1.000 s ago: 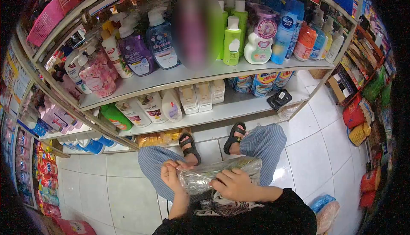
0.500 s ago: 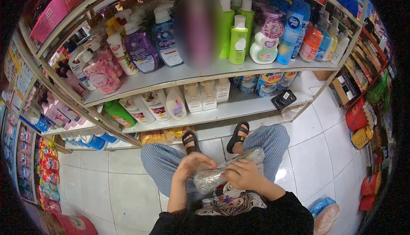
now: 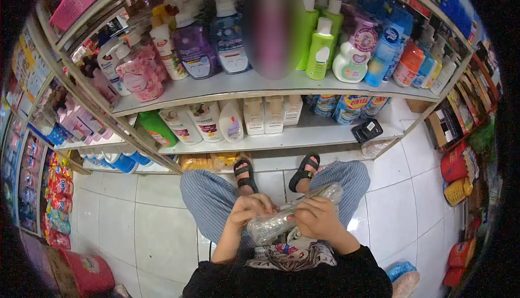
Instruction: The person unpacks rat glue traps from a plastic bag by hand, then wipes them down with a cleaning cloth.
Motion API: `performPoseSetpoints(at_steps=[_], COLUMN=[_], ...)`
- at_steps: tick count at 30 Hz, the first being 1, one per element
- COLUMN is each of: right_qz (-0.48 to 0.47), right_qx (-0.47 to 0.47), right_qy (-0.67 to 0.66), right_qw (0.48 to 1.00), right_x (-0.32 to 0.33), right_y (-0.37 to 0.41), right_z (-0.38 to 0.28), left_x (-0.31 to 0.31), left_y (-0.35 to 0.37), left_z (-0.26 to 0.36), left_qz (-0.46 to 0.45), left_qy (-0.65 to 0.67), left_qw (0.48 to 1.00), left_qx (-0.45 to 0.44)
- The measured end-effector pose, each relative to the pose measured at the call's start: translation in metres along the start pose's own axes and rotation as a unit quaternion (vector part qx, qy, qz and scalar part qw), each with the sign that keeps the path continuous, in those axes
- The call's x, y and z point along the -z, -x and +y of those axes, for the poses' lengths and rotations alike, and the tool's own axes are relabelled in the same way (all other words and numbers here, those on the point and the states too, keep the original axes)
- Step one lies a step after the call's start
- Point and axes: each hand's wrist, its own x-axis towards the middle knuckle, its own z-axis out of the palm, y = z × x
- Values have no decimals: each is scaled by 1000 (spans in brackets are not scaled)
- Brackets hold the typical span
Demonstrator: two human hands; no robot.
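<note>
Both hands' fingers gripped a clear plastic packet (image 3: 290,215): left hand (image 3: 249,210) at its lower end, right hand (image 3: 318,218) just beside.

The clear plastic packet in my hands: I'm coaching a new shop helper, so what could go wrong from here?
1. The clear plastic packet looks slick. The left hand and right hand grip it above the knees, so it could slip to the tile floor.
2. The sandals sit close to the yellow packs on the lowest shelf level. A shift of the feet might knock them.
</note>
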Motion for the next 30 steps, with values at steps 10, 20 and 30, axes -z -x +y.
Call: performPoseSetpoints(at_steps=[10, 20, 30], right_qz=[13, -114, -138], right_qx=[66, 30, 18], right_qy=[-62, -271, -165], right_qw=[996, 955, 976], right_x=[39, -25, -31], right_y=[-76, -78, -85], right_z=[-55, -73, -58], left_x=[-70, -80, -61], left_y=[-17, 52, 31], left_z=[91, 117, 112], left_qz=[99, 321, 348], left_qy=[-149, -82, -140], left_qw=[972, 938, 903], left_qx=[-150, -105, -212])
